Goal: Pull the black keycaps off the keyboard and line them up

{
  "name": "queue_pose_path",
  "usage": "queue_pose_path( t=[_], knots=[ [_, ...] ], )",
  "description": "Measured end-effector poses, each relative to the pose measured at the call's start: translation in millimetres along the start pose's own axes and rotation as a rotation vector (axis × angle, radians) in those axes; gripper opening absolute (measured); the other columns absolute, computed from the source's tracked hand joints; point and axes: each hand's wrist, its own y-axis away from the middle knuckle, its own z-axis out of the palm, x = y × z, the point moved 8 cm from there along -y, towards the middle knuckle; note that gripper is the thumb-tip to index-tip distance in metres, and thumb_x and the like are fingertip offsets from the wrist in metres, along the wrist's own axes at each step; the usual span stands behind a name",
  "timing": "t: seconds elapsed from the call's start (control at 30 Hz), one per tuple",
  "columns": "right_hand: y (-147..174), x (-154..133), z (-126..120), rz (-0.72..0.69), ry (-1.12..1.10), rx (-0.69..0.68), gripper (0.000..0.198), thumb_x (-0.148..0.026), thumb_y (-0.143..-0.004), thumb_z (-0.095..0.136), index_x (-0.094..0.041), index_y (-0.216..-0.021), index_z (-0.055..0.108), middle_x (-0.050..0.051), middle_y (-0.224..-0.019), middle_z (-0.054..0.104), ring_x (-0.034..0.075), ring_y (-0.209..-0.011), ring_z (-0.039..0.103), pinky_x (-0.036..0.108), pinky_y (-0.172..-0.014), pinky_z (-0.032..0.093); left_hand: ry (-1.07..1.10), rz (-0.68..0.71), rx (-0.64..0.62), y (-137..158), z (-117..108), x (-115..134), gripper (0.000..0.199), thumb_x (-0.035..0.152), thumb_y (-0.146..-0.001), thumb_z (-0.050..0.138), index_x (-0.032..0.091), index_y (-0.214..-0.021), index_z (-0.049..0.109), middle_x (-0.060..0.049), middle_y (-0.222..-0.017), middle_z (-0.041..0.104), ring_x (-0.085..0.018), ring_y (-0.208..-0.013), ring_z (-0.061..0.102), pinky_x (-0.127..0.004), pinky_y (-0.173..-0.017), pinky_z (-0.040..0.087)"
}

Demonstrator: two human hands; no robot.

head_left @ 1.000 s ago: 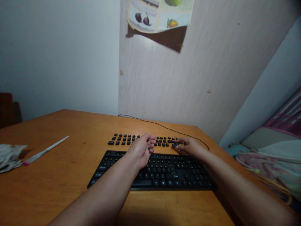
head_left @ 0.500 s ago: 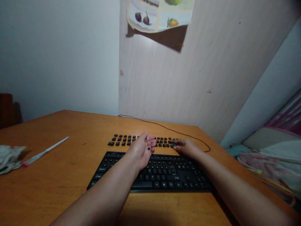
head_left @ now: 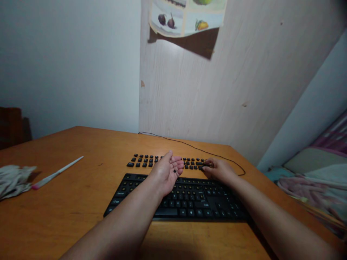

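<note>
My left hand [head_left: 170, 174] is held palm up above the black keyboard [head_left: 173, 213], with its fingers slightly curled. A small black piece that looks like a keycap [head_left: 175, 171] rests in it. Beyond the keyboard, loose black keycaps [head_left: 145, 160] lie in rows on the table; my left hand hides the middle of these rows. At their right end, my right hand [head_left: 218, 169] reaches down with thumb and fingers closed around a dark keycap, partly covered by the fingertips. Many key positions in the keyboard's upper part are without caps and show small pale stems.
A black cable [head_left: 187, 143] curves along the back of the wooden table [head_left: 81, 224]. To the left lie a white pointed stick with a pink end [head_left: 59, 172] and a crumpled cloth [head_left: 15, 180]. Folded fabrics [head_left: 306, 187] are beyond the right edge.
The whole view has shifted slightly, so things appear a little further right. Both hands keep nearly the same places, and the left fingers look slightly more spread.
</note>
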Motion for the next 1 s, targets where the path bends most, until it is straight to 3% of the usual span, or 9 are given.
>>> queue_pose_path(
  t=[0.1, 0.17, 0.33, 0.43, 0.63, 0.83, 0.9, 1.0],
  knots=[
    [10.4, -22.3, -11.6, -0.064, -0.006, 0.057, 0.022, -0.040, -0.082, 0.057, -0.024, -0.091, 0.068, 0.001, -0.072, 0.067, 0.018, -0.065, 0.059, 0.026, -0.057, 0.038, 0.013, -0.014, -0.002, 0.8, 1.0, -1.6, 0.044, 0.046, -0.094, 0.044, 0.006, -0.093, 0.062, -0.016, -0.088, 0.063, -0.015, -0.073, 0.061, -0.023, -0.060, 0.053],
    [22.7, -49.2, -20.3, -0.189, -0.085, 0.107, 0.018, -0.036, -0.083, 0.056, -0.022, -0.086, 0.067, 0.001, -0.073, 0.067, 0.017, -0.066, 0.059, 0.026, -0.059, 0.040, 0.021, -0.026, -0.020, 0.9, 3.0, -3.6, 0.047, 0.049, -0.094, 0.044, 0.005, -0.097, 0.062, -0.018, -0.094, 0.064, -0.018, -0.079, 0.063, -0.025, -0.065, 0.054],
    [60.5, -117.7, -22.3, -0.434, -0.236, 0.066, 0.013, -0.028, -0.086, 0.054, -0.022, -0.086, 0.065, 0.000, -0.078, 0.068, 0.015, -0.070, 0.060, 0.025, -0.064, 0.042, 0.039, -0.063, -0.070, 2.7, 9.4, -10.3, 0.052, 0.052, -0.093, 0.041, 0.005, -0.102, 0.061, -0.022, -0.104, 0.064, -0.022, -0.092, 0.064, -0.030, -0.077, 0.055],
    [72.3, -140.9, -16.5, -0.470, -0.264, 0.032, 0.010, -0.027, -0.086, 0.057, -0.022, -0.087, 0.066, 0.000, -0.081, 0.069, 0.015, -0.073, 0.061, 0.025, -0.067, 0.043, 0.033, -0.070, -0.109, 6.6, 15.1, -12.7, 0.052, 0.052, -0.094, 0.040, 0.005, -0.101, 0.061, -0.020, -0.098, 0.065, -0.021, -0.085, 0.065, -0.029, -0.072, 0.054],
    [71.3, -146.8, -8.2, -0.406, -0.206, 0.011, 0.013, -0.030, -0.086, 0.056, -0.023, -0.083, 0.067, 0.002, -0.078, 0.070, 0.018, -0.072, 0.063, 0.027, -0.066, 0.044, 0.029, -0.036, -0.161, 15.4, 25.3, -13.1, 0.049, 0.048, -0.095, 0.039, 0.005, -0.093, 0.060, -0.013, -0.077, 0.063, -0.017, -0.069, 0.062, -0.028, -0.067, 0.051],
    [70.4, -143.6, -16.8, -0.388, -0.307, 0.050, 0.023, -0.035, -0.088, 0.050, -0.021, -0.078, 0.065, 0.003, -0.074, 0.069, 0.019, -0.068, 0.063, 0.028, -0.063, 0.044, 0.041, 0.086, -0.226, 22.0, 35.7, -10.1, 0.043, 0.042, -0.097, 0.038, 0.006, -0.092, 0.060, -0.011, -0.077, 0.062, -0.015, -0.072, 0.061, -0.027, -0.074, 0.048],
    [68.9, -140.5, -21.5, -0.355, -0.368, 0.074, 0.026, -0.039, -0.089, 0.050, -0.020, -0.078, 0.065, 0.003, -0.073, 0.069, 0.019, -0.067, 0.062, 0.028, -0.062, 0.045, 0.059, 0.109, -0.285, 26.4, 41.9, -7.8, 0.035, 0.035, -0.097, 0.039, 0.009, -0.087, 0.060, -0.009, -0.076, 0.061, -0.014, -0.071, 0.059, -0.027, -0.072, 0.047],
    [67.9, -136.3, -29.6, -0.297, -0.514, 0.122, 0.027, -0.042, -0.087, 0.052, -0.020, -0.076, 0.063, 0.003, -0.072, 0.067, 0.018, -0.068, 0.061, 0.028, -0.063, 0.045, -0.028, 0.179, -0.341, 35.6, 50.3, -0.2, 0.010, 0.013, -0.083, 0.057, 0.011, -0.073, 0.057, -0.003, -0.070, 0.057, -0.010, -0.065, 0.056, -0.025, -0.070, 0.047]
  ],
)
